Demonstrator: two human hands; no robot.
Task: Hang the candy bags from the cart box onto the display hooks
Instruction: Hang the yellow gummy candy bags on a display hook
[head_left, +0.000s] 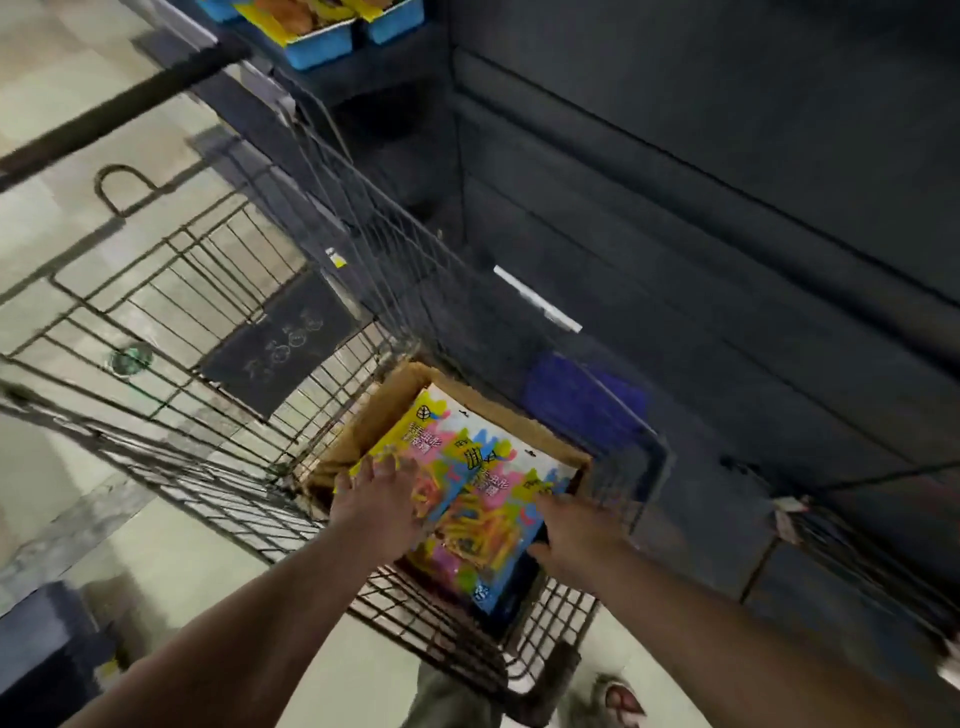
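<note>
A brown cardboard box (387, 402) sits inside the wire shopping cart (218, 291). Colourful candy bags (483, 483) in yellow, pink and blue lie in a stack in it. My left hand (376, 501) lies on the left edge of the stack, fingers spread over a bag. My right hand (576, 535) is at the stack's right edge with its fingers curled under the bags' side. The frame is blurred, so the exact hold of each hand is unclear. No display hooks are visible.
A dark shelving unit (727, 234) fills the right side. Blue trays (324, 47) with packaged goods sit on a shelf at the top. The cart handle (119, 104) crosses the upper left. Pale floor tiles (62, 67) lie to the left. My sandalled foot (621, 699) shows below.
</note>
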